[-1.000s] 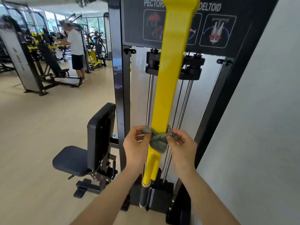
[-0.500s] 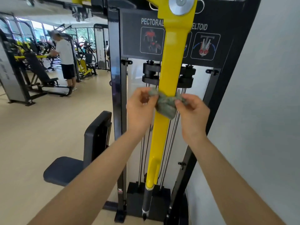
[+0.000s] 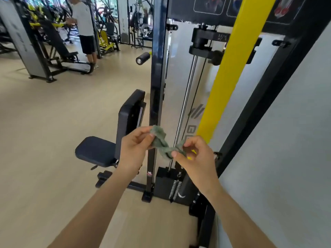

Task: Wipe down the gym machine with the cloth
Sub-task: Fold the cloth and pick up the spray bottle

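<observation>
A small grey-green cloth [image 3: 162, 143] hangs twisted between my two hands in front of the machine. My left hand [image 3: 135, 146] pinches its upper left end. My right hand [image 3: 194, 156] pinches its lower right end, partly covering the bottom of the yellow arm [image 3: 227, 72]. That yellow arm slants up to the right across the black frame [image 3: 156, 83]. The cloth is off the yellow arm, to its left, in front of the chrome guide rod [image 3: 186, 97].
The machine's black seat and backrest [image 3: 100, 151] stand to the left of the frame. A white wall [image 3: 286, 140] is close on the right. Other gym machines [image 3: 53, 45] and a person in a white shirt [image 3: 83, 29] are far back left. Light wood floor [image 3: 53, 140] spreads left.
Both hands came down from high on the yellow arm and pulled the cloth off it. The cloth was wrapped round the arm; now it hangs free between my hands, left of the arm.
</observation>
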Demonstrator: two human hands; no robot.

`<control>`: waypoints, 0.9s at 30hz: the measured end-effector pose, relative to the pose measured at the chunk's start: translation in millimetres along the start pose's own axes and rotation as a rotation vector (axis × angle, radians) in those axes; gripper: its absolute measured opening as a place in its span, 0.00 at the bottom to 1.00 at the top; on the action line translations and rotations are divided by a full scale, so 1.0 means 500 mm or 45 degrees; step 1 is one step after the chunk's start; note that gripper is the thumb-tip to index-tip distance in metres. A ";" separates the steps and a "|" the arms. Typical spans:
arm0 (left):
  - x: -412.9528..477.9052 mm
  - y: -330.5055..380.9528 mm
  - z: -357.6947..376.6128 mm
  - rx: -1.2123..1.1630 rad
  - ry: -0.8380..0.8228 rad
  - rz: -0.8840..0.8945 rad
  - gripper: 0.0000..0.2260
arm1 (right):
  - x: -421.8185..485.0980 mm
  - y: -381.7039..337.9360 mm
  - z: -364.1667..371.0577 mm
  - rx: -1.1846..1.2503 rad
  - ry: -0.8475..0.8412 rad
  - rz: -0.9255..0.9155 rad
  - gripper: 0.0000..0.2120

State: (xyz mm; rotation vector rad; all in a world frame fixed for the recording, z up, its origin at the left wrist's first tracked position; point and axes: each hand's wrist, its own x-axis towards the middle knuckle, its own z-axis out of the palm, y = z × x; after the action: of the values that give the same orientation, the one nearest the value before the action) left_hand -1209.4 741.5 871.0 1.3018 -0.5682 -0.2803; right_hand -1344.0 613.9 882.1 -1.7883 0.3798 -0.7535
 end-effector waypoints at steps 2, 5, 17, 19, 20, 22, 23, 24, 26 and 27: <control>-0.027 -0.025 -0.054 0.008 0.013 -0.075 0.08 | -0.033 0.036 0.043 -0.025 -0.170 0.147 0.16; -0.057 -0.059 -0.131 0.030 0.037 -0.171 0.09 | -0.063 0.082 0.109 -0.101 -0.362 0.340 0.12; -0.158 -0.146 -0.414 0.204 0.256 -0.426 0.07 | -0.042 0.179 0.406 -0.177 -0.885 0.373 0.03; -0.157 -0.160 -0.470 0.291 0.394 -0.464 0.07 | -0.026 0.202 0.470 -0.191 -0.937 0.393 0.04; -0.154 -0.167 -0.499 0.338 0.456 -0.485 0.08 | -0.017 0.212 0.503 -0.162 -0.969 0.422 0.04; -0.146 -0.181 -0.557 0.420 0.547 -0.533 0.08 | 0.007 0.236 0.569 -0.089 -1.048 0.500 0.05; -0.138 -0.189 -0.587 0.470 0.565 -0.565 0.07 | 0.022 0.250 0.603 -0.073 -1.081 0.524 0.07; -0.130 -0.200 -0.618 0.526 0.570 -0.604 0.05 | 0.038 0.267 0.639 -0.058 -1.104 0.543 0.09; -0.115 -0.226 -0.679 0.643 0.569 -0.681 0.03 | 0.066 0.300 0.707 -0.014 -1.145 0.575 0.10; -0.105 -0.240 -0.711 0.685 0.577 -0.706 0.02 | 0.080 0.314 0.742 -0.002 -1.174 0.588 0.10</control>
State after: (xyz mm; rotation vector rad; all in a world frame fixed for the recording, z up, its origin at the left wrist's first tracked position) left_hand -1046.4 1030.6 688.2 1.9695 0.1334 -0.2806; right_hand -1053.7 806.3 676.2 -1.7546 0.1478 0.4085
